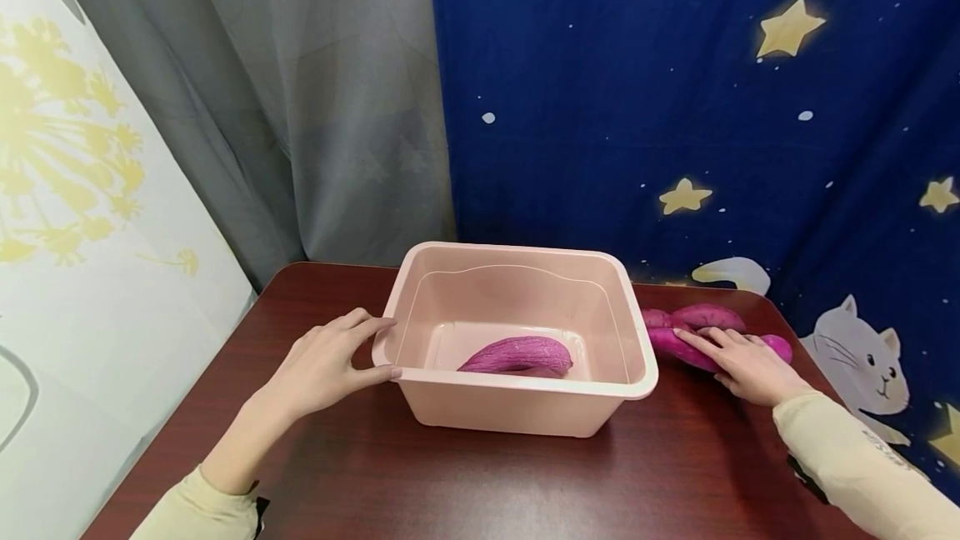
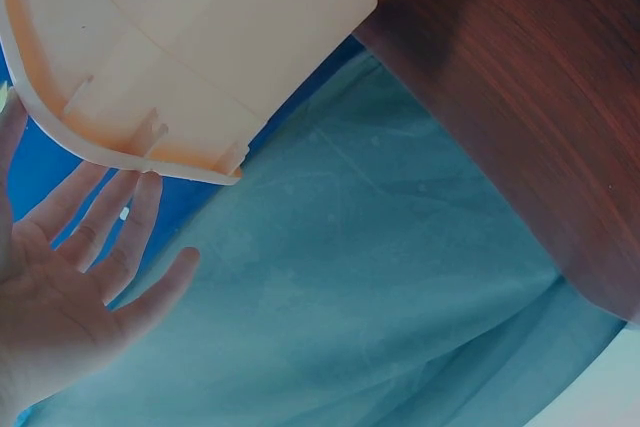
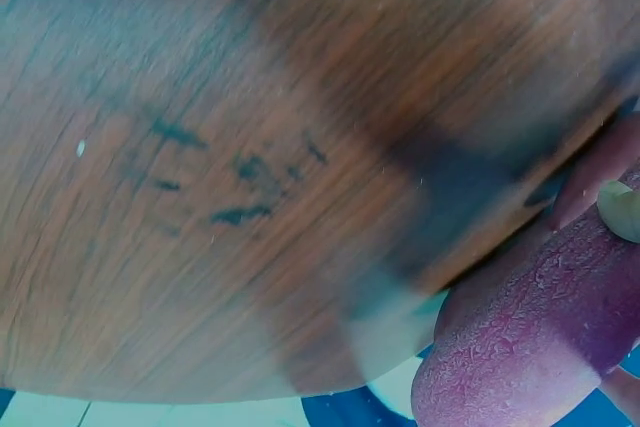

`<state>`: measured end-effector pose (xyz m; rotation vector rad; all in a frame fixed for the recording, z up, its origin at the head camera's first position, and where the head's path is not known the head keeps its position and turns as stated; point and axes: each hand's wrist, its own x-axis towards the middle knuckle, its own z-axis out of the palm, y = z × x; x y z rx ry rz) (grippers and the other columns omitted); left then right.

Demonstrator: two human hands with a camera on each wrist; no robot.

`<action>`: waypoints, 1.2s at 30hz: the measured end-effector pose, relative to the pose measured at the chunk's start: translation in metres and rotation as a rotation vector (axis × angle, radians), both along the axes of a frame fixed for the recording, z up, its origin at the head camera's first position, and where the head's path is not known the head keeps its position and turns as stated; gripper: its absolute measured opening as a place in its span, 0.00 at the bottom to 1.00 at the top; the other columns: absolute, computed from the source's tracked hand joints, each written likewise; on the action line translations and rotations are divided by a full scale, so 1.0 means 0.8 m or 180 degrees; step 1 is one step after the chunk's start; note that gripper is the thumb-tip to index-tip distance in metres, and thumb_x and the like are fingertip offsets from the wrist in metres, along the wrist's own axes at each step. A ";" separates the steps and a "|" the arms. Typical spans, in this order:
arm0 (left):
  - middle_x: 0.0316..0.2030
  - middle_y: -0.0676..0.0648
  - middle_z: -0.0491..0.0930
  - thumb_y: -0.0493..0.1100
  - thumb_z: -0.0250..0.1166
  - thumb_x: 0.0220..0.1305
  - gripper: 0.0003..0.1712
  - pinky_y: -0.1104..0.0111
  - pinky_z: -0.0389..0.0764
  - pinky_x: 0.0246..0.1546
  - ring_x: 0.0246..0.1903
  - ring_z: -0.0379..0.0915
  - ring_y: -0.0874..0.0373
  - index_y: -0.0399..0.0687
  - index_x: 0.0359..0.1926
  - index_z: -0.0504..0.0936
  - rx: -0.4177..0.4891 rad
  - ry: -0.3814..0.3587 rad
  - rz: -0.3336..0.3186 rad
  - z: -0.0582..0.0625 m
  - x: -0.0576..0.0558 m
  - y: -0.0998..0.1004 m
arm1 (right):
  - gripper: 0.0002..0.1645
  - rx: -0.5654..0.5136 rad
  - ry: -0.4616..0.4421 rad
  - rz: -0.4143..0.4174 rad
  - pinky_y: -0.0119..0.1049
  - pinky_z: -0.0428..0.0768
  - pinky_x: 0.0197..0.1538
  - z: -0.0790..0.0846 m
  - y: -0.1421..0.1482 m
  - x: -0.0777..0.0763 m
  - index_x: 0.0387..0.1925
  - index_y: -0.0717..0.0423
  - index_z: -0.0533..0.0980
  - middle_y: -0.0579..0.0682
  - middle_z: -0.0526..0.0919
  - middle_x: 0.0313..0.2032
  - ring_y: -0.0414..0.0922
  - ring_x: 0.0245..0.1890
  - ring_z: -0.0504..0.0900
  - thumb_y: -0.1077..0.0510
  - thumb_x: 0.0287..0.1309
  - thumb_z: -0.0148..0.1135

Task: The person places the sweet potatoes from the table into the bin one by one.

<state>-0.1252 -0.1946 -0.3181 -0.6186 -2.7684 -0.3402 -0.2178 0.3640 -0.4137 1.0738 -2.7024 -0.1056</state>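
A pink plastic basin [image 1: 517,413] stands on the table, with a purple sweet potato [image 1: 521,351] lying on its floor. My left hand [image 1: 318,365] touches the basin's left rim, fingers spread and fairly straight; in the left wrist view several fingertips meet the rim's underside. To the right of the basin, my right hand [image 1: 753,367] grips a purple sweet potato [image 1: 678,347] lying among others. In the right wrist view the thumb [image 3: 622,209] lies across the wrinkled skin of that sweet potato [image 3: 520,337]. Another sweet potato [image 1: 708,317] rests just behind it.
The dark red wooden table [image 1: 487,482] has rounded back corners. Behind it hang a grey curtain [image 1: 360,107] and a blue star-patterned curtain [image 1: 585,107]. A white panel with yellow flowers [image 1: 75,290] stands at the left.
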 end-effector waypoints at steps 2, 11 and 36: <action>0.33 0.58 0.69 0.65 0.63 0.45 0.33 0.66 0.65 0.25 0.27 0.66 0.65 0.51 0.49 0.76 -0.0001 0.0002 -0.0002 0.000 0.000 0.000 | 0.51 -0.0018 -0.0010 -0.0005 0.53 0.72 0.35 0.004 0.003 0.000 0.62 0.48 0.59 0.55 0.70 0.43 0.53 0.41 0.72 0.63 0.31 0.71; 0.34 0.57 0.70 0.65 0.63 0.45 0.34 0.65 0.66 0.27 0.28 0.67 0.64 0.51 0.50 0.76 -0.0012 -0.0013 -0.0003 0.000 0.000 0.001 | 0.52 -0.0044 0.0009 0.0004 0.52 0.73 0.34 0.021 0.016 0.003 0.62 0.48 0.58 0.55 0.70 0.42 0.54 0.37 0.74 0.64 0.30 0.71; 0.34 0.57 0.69 0.65 0.63 0.45 0.34 0.66 0.66 0.25 0.28 0.67 0.64 0.51 0.50 0.76 0.0001 -0.0063 0.0006 0.002 0.000 0.000 | 0.55 0.0000 0.0389 0.0157 0.51 0.72 0.33 0.100 0.025 0.011 0.62 0.51 0.60 0.56 0.71 0.43 0.54 0.33 0.74 0.65 0.23 0.70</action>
